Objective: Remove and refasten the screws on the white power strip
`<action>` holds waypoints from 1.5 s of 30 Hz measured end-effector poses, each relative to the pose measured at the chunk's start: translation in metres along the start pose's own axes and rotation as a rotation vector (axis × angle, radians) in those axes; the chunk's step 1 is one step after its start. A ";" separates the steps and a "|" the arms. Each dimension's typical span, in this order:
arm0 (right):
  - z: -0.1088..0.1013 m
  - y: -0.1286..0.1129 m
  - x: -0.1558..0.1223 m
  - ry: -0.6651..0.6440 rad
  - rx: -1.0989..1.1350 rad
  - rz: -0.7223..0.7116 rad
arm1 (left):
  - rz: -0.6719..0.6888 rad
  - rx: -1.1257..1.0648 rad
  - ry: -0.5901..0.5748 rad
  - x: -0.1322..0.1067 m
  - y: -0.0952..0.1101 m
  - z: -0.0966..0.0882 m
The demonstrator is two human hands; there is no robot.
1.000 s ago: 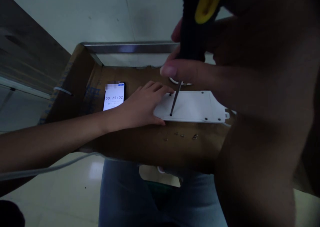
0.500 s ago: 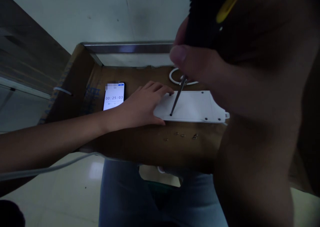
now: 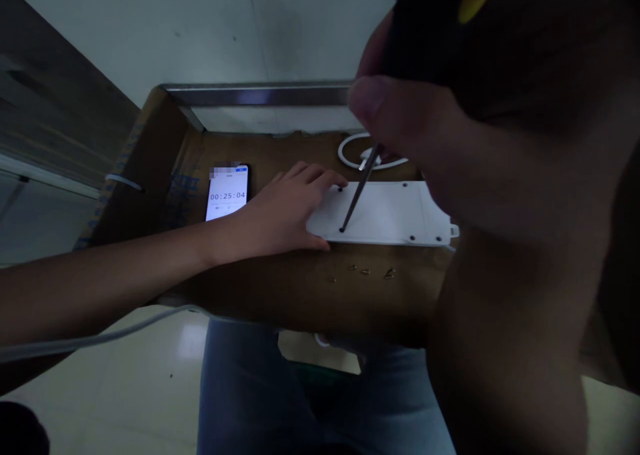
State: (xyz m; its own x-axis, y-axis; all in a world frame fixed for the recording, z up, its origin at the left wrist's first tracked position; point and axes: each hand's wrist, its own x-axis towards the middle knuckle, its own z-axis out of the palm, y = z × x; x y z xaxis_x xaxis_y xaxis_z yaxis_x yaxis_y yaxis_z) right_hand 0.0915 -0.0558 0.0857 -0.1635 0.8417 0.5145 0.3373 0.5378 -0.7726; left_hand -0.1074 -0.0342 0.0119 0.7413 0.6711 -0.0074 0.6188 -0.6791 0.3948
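A flat white power-strip body (image 3: 387,213) lies on a cardboard sheet (image 3: 280,288), its back side up with dark screw holes at the corners. My left hand (image 3: 280,211) rests flat on its left end, fingers stretched out, pressing it down. My right hand (image 3: 450,135), very close to the camera and dark, is wrapped round the black and yellow handle of a screwdriver (image 3: 357,195). The shaft slants down to the left, and its tip sits in the hole at the strip's near left corner.
Several small screws (image 3: 364,272) lie loose on the cardboard just in front of the strip. A phone (image 3: 227,193) showing a running timer lies to the left. A coiled white cable (image 3: 367,153) sits behind the strip. My knees in jeans show below.
My right hand and the screwdriver handle have shifted up and right, tilting the shaft more while its tip stays in the same hole. The left hand has not moved. The timer advanced.
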 end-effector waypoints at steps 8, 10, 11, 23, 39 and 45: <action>-0.004 0.005 0.004 0.022 -0.176 -0.061 | 0.001 -0.005 -0.002 0.000 -0.002 0.000; -0.003 0.007 0.003 0.074 -0.158 -0.040 | 0.023 -0.006 -0.046 -0.001 -0.009 -0.008; -0.002 0.008 0.003 0.108 -0.147 -0.034 | 0.030 -0.001 -0.093 -0.001 -0.014 -0.014; 0.040 0.020 0.006 0.281 0.134 -0.111 | -0.289 0.010 -0.435 -0.004 -0.023 -0.071; 0.040 0.016 0.011 0.189 0.012 0.010 | -0.136 -0.076 -0.369 -0.005 -0.043 -0.077; 0.042 0.015 0.045 -0.082 0.040 -0.139 | 0.071 -0.479 -0.170 -0.008 -0.064 -0.087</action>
State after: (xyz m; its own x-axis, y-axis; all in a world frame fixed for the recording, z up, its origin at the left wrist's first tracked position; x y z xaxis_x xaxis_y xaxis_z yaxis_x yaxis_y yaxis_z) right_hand 0.0502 -0.0082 0.0817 -0.2821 0.7592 0.5866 0.2693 0.6495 -0.7111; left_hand -0.1759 0.0296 0.0664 0.8334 0.5438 -0.0986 0.4062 -0.4820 0.7763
